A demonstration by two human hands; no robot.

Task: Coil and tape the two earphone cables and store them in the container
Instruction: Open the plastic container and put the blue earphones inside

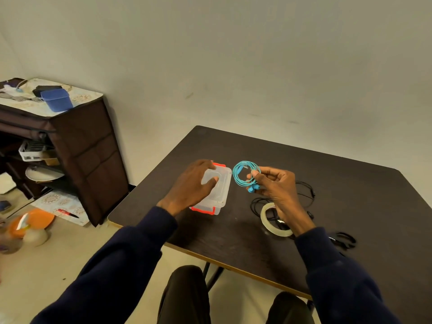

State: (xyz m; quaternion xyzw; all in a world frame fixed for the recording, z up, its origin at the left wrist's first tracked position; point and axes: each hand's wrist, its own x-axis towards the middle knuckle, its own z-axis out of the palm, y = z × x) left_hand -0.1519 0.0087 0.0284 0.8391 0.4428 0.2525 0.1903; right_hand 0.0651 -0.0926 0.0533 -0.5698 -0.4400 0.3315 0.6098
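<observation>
Halfway-ish: right hand (278, 190) pinches the coiled turquoise earphone cable (236, 177), left hand (189, 185) clasps the shut clear plastic container (219, 195), black earphone cable (312, 191) lies uncoiled.

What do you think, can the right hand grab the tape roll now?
Probably not yet: the right hand is busy pinching the blue earphone coil. The tape roll lies just beneath its wrist on the table, so it seems reachable once freed.
</observation>
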